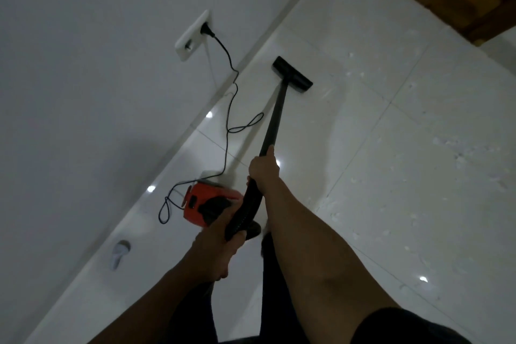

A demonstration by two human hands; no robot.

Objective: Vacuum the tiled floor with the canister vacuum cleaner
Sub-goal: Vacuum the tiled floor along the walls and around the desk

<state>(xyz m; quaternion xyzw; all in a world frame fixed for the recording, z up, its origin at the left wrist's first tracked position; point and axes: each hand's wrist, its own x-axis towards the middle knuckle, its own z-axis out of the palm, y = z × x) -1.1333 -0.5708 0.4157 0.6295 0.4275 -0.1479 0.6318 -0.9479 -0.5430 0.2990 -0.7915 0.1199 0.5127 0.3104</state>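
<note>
While right hand [264, 169] grasps wand [275, 120], floor head [292, 73] lies at twelve o'clock; left hand [216, 248] apparently clutches hose [245, 209].

The wall [83, 64] lies left, the floor [391, 148] right. A cord [227, 131] runs from the socket [192, 36] on the wall down to the canister [206, 202] on the floor beside the wall. Farther ahead sits the floor head [292, 73] — the wand [275, 117] reaches back from it to the right hand [264, 169], with the left hand [215, 248] nearer, on the hose [245, 212].
</note>
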